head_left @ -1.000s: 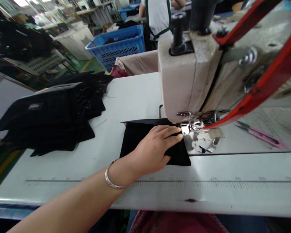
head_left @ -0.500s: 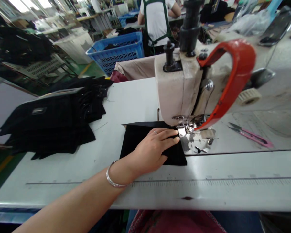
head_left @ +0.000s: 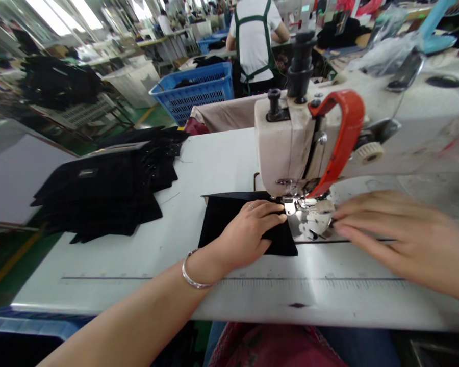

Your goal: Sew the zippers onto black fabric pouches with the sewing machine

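Observation:
My left hand (head_left: 252,232) lies flat on a black fabric piece (head_left: 222,219), fingers stretched toward the presser foot (head_left: 290,203) of the sewing machine (head_left: 286,148). My right hand (head_left: 398,234) reaches in from the right with its fingers extended, a little blurred, over the table near the metal needle plate (head_left: 309,227). It holds nothing that I can see. A silver bangle (head_left: 193,278) is on my left wrist. The fabric's right edge sits just at the foot.
A stack of black fabric pieces (head_left: 103,188) lies on the white table (head_left: 214,158) at the left. A blue basket (head_left: 199,89) stands behind the table, and a person in a green apron (head_left: 254,41) works farther back. An orange guard (head_left: 340,137) arcs over the machine.
My right hand has come into view from the right and reached toward the needle plate. The view has shifted upward; my left hand stays on the black fabric.

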Available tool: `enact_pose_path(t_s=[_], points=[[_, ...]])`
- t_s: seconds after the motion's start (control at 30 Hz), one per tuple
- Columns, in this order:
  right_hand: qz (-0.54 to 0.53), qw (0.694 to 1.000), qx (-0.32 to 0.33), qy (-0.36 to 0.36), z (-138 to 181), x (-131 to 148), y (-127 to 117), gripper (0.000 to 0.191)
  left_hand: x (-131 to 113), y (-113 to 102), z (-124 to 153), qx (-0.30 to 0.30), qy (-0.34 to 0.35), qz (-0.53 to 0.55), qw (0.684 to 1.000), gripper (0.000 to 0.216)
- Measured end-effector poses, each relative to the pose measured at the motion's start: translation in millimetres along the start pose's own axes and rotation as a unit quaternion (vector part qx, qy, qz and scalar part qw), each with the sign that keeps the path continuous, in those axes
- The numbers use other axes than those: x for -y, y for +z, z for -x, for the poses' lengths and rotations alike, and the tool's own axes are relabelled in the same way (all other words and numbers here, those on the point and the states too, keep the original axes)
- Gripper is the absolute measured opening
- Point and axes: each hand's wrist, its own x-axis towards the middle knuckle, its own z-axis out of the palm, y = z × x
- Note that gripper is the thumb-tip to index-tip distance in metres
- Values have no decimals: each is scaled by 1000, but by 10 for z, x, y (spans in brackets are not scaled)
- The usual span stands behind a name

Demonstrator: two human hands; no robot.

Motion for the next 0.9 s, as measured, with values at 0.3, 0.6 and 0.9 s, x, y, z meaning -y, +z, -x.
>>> enact_pose_path(t_s=[0.3, 0.6, 0.9], points=[[15, 996, 59, -64, -408, -129, 622, 24, 13, 26, 32, -18, -13, -2, 1000, 66], [47, 996, 69, -22, -339, -45, 712, 23, -14, 20, 23, -3, 32, -29, 999, 69], [68, 995, 77, -11, -358, -72, 762, 29, 1, 16, -29, -6, 38, -50, 998, 66]])
